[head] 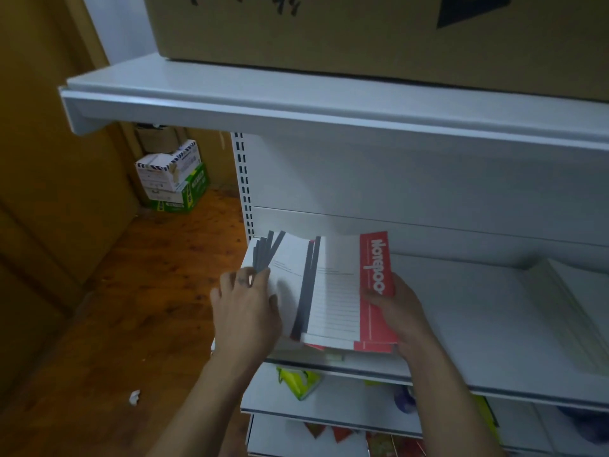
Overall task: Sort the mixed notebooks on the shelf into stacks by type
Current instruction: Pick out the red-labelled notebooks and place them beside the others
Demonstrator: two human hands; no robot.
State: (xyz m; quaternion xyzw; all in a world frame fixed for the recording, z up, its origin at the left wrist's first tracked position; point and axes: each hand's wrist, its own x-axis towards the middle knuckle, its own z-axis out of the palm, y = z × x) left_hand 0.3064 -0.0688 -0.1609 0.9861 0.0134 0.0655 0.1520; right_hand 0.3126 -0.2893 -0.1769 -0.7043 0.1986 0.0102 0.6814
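Mid-sort: left hand [245, 305] curls over the fanned grey-spine notebooks [263, 253], right hand [397, 306] pinches the red-band notebook [375, 265]. Next, probably pull red rightwards.

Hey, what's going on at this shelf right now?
A person is sorting notebooks on a white shelf. The left-hand grip holds a fanned bunch of grey-spined notebooks, while the right-hand grip holds the red-spined notebooks beside them. A separate white stack lies further right on the same shelf.
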